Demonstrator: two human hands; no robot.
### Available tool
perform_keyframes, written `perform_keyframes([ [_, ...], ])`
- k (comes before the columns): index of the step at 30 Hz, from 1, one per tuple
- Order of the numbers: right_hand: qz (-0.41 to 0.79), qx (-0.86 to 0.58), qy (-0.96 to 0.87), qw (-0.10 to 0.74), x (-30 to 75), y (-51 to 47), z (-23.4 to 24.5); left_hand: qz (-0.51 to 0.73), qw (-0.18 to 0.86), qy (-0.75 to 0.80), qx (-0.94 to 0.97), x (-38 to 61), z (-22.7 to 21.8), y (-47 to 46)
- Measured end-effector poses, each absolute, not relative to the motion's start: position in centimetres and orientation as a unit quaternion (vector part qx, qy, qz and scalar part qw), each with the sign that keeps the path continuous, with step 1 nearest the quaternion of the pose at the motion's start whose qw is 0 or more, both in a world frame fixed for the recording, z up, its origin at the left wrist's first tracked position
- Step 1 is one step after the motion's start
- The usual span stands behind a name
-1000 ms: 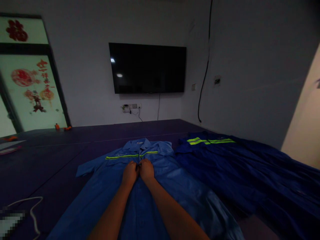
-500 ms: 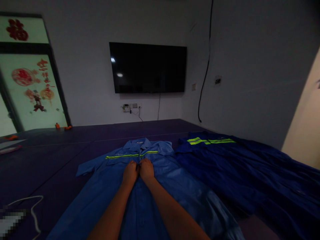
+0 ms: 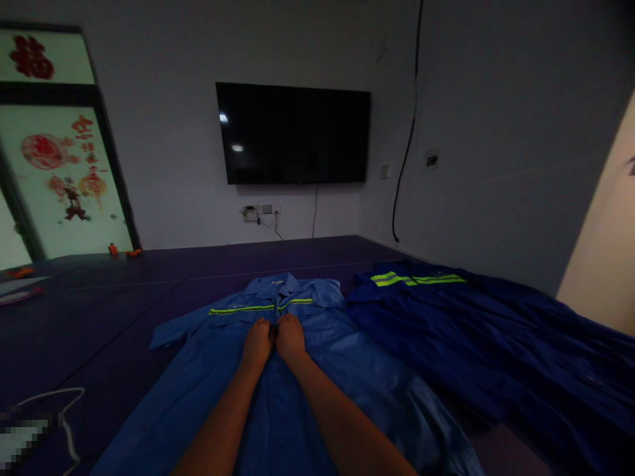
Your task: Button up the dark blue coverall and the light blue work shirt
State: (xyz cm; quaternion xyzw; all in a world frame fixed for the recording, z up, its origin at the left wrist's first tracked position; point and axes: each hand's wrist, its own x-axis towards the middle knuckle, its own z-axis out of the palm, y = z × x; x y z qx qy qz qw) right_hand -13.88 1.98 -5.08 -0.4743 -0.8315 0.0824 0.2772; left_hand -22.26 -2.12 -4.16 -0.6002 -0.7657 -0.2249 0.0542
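Observation:
A light blue work shirt with thin yellow-green chest stripes lies spread front side up, its collar pointing away from me. My left hand and my right hand meet at the front placket, just below the chest stripes. Fingers of both hands are closed, pinching the placket's edges side by side. Whether a button sits between the fingertips is hidden by the hands. To the right, a dark blue garment with a wide yellow-grey reflective band lies close beside the shirt.
The garments lie on a purple surface with seams. At the lower left are a white cable and a blurred-out flat object. Small orange items sit at the far left edge. A television hangs on the wall, with a black cable to its right.
Both hands stay at the same spot on the placket, with only slight finger movement. The view has shifted very slightly.

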Motion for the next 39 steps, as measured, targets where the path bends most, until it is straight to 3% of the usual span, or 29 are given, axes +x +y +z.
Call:
perform_keyframes([
  [39,0.071,-0.473,-0.844,0.243,-13.45,1.86,-4.73,-0.242,0.063,-0.772,-0.584,-22.60,-4.20,-2.18],
])
